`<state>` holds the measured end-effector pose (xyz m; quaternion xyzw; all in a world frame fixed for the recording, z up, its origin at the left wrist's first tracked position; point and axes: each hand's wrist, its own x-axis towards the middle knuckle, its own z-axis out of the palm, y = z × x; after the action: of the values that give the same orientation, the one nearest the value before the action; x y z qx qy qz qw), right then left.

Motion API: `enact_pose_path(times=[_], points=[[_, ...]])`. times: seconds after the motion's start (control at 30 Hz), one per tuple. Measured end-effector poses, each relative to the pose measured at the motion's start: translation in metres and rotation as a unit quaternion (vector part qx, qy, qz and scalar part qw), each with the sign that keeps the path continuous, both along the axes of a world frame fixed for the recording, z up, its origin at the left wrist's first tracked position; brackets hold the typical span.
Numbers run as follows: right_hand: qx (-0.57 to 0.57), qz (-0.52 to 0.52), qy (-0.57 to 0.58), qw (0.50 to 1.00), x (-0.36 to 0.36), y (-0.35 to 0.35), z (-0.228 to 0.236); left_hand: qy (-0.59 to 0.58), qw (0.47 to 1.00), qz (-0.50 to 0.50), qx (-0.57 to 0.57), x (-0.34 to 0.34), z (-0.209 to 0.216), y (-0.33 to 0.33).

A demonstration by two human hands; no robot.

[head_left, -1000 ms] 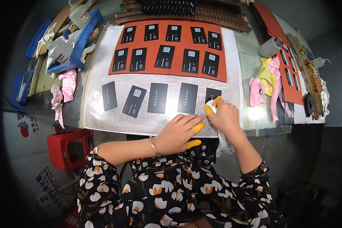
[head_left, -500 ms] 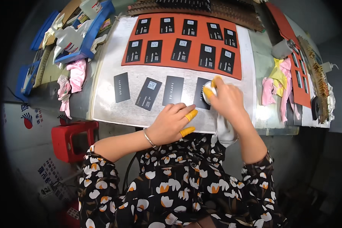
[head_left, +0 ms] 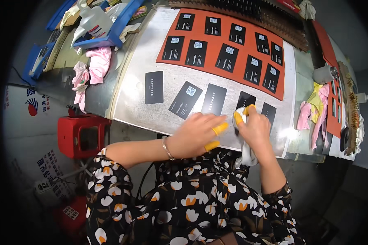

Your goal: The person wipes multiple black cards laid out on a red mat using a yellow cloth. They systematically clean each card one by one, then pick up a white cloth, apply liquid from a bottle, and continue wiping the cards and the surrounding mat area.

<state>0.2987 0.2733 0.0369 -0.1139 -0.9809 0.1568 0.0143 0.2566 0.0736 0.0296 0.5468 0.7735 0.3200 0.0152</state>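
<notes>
My right hand (head_left: pixel 254 130) pinches a white cloth (head_left: pixel 247 152) between thumb and index finger, both in yellow finger covers. It presses the cloth at the lower part of a black card (head_left: pixel 246 99), and the rest of the cloth hangs over the table edge. My left hand (head_left: pixel 195 134) has its fingers stretched and its thumb apart, with similar yellow covers on thumb and index finger. It lies just below another black card (head_left: pixel 215 98) and holds nothing. Leftward in the same row are a card with a printed code (head_left: pixel 186 99) and a plain-lettered card (head_left: pixel 154 87). One more card (head_left: pixel 269 111) lies partly behind my right hand.
An orange-red sheet (head_left: pixel 161 57) carries two rows of black cards. At the left are a blue bin (head_left: pixel 97 42) with a clear bottle (head_left: pixel 96 22), pink cloths (head_left: pixel 99 65) and a red stool (head_left: pixel 84 136). Yellow and pink cloths (head_left: pixel 316 104) lie at the right.
The whole view has shifted and tilted, so the table appears further right. The cloth now sits lower on its card. A card behind my right hand has come into sight.
</notes>
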Motion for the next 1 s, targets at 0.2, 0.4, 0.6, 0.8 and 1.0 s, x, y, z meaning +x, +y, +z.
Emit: enact_pose_path(times=[0.2, 0.4, 0.6, 0.8, 1.0], points=[[-0.028, 0.079, -0.051, 0.995, 0.025, -0.012, 0.011, 0.048, 0.996, 0.065, -0.046, -0.017, 0.000, -0.045], [-0.023, 0.089, 0.040, 0.995, -0.058, -0.034, 0.023, 0.074, 0.995, 0.053, -0.043, -0.012, -0.005, -0.044], [-0.022, 0.031, 0.028, 0.999, -0.088, -0.050, 0.000, 0.093, 0.994, 0.028, -0.049, -0.013, -0.015, -0.046], [-0.019, 0.050, -0.019, 0.998, -0.052, -0.063, 0.004, 0.060, 0.998, 0.015, -0.031, -0.015, -0.012, -0.051], [-0.026, 0.088, -0.016, 0.996, -0.014, -0.074, 0.005, 0.052, 0.994, 0.092, -0.029, -0.031, 0.008, -0.071]])
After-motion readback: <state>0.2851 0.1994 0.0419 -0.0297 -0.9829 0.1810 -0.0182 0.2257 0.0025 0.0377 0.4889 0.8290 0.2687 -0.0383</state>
